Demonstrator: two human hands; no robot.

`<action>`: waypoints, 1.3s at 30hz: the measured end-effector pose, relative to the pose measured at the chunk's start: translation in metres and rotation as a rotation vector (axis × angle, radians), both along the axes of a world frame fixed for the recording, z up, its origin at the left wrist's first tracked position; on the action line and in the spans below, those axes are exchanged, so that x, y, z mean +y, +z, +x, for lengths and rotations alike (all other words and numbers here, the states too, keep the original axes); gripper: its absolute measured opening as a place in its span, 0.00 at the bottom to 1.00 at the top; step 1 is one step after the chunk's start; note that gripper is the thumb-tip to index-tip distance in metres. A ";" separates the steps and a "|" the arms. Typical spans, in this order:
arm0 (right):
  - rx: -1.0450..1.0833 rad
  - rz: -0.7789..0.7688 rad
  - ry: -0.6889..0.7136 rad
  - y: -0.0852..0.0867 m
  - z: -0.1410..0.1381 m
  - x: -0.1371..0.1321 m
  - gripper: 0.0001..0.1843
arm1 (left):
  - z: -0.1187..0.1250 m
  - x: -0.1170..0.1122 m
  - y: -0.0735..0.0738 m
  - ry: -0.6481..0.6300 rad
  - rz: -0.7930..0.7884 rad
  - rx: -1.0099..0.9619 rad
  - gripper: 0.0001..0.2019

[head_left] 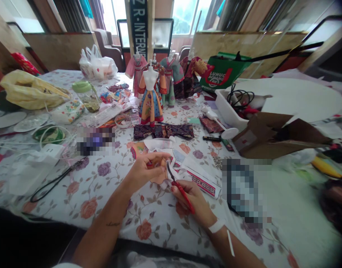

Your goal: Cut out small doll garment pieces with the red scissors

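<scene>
My left hand pinches a small orange piece of fabric above the flowered tablecloth. In my right hand is a pair of red-handled scissors, the dark blades pointing up and left at the fabric's edge. The blades look nearly closed, and how much cloth lies between them is hard to see. White printed fabric with a red patterned band lies just beyond and to the right of my hands. Behind it rests a folded dark patterned cloth.
Several small dressed mannequins stand at the back. On the right are a white bin with cables and a brown box. To the left lie a black strap, a lidded jar and a yellow bag.
</scene>
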State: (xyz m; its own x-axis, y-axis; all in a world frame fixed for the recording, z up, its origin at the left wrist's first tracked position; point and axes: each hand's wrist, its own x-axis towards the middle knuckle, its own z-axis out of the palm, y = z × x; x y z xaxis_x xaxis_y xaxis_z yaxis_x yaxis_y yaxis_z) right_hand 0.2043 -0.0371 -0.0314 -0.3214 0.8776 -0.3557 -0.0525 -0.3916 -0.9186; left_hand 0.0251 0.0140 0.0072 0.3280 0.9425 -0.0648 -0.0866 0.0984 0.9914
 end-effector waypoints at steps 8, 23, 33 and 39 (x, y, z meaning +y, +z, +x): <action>-0.062 0.111 -0.131 0.014 0.000 0.002 0.23 | 0.000 0.005 -0.004 0.053 0.055 0.103 0.24; -0.113 0.315 -0.206 0.017 0.008 0.012 0.09 | 0.011 -0.004 -0.005 -0.242 0.092 0.066 0.35; -0.093 0.286 -0.243 0.014 0.007 0.011 0.09 | 0.010 0.002 -0.021 -0.196 -0.234 -0.106 0.18; -0.113 0.331 -0.214 0.013 0.007 0.011 0.11 | 0.013 0.003 -0.023 -0.203 -0.321 -0.144 0.14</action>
